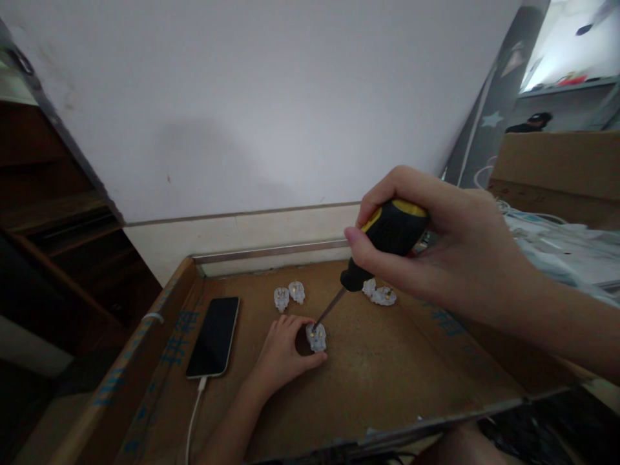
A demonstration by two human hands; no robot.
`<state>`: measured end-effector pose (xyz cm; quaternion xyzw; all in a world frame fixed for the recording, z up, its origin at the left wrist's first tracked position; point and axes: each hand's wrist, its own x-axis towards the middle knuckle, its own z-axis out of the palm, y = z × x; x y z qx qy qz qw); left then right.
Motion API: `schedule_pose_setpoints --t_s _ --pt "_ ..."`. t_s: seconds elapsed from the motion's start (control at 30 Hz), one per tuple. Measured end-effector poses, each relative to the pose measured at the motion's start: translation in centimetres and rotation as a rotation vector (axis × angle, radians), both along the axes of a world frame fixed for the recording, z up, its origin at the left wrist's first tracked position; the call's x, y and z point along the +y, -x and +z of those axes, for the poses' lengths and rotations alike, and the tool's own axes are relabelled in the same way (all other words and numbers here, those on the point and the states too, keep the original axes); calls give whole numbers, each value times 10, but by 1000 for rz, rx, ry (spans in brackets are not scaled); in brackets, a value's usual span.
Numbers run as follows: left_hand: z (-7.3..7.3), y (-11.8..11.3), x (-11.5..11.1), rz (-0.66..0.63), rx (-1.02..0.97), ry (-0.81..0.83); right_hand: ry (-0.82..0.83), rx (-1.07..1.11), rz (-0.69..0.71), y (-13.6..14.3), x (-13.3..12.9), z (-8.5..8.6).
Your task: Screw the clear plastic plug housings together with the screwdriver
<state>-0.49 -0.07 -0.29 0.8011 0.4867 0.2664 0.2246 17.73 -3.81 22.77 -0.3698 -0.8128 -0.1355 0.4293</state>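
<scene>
With thumb and fingers, my left hand [285, 349] pinches a small clear plastic plug [317, 338] with brass-coloured metal parts, lying on the cardboard. A black and yellow screwdriver [392, 229] is wrapped in the fingers of my right hand [455, 239]. Its shaft slants down to the left, and the tip meets the top of that plug. Two similar plugs [289, 295] lie just beyond my left hand. More of the same plugs [382, 295] sit behind the screwdriver, partly covered by my right hand.
A phone [213, 337] with a white cable [194, 413] lies at the left on the cardboard-lined tray [378, 387], which has raised sides. A white wall [290, 116] stands behind. Bagged items [562, 248] and a cardboard box [557, 161] are at the right; a person [533, 123] is farther back.
</scene>
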Motion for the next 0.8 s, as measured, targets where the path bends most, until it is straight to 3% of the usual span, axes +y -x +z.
schedule_pose_setpoints --t_s 0.8 --pt "2 0 -1 -6 -1 8 4 6 -42 -3 0 -1"
